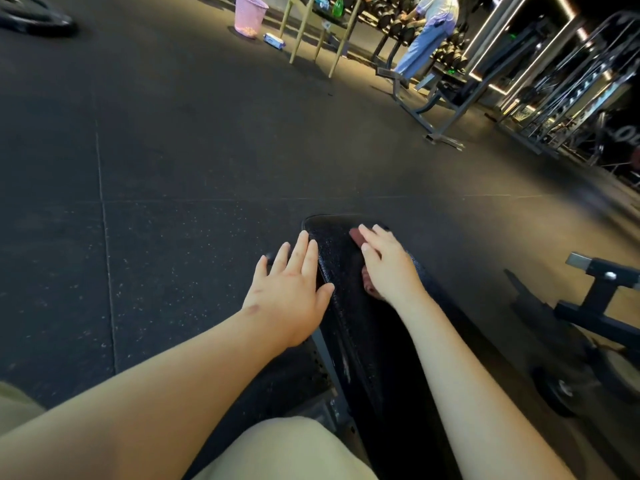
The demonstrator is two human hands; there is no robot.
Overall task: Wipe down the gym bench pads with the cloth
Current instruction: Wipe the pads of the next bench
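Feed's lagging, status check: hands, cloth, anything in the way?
Left hand flat on left edge of black textured bench pad. Right hand presses reddish-brown cloth flat near pad's far end. Nothing blocking the pad.

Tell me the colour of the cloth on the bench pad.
The cloth is reddish brown; head view.

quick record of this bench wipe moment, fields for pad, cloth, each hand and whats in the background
pad: black bench pad, runs away from the person, far end rounded
cloth: reddish-brown cloth, flat on the pad near its far end
right hand: right hand presses the cloth with straight fingers
left hand: left hand flat at the pad's left edge, thumb on the pad
background: pink basket, another person by the dumbbell rack
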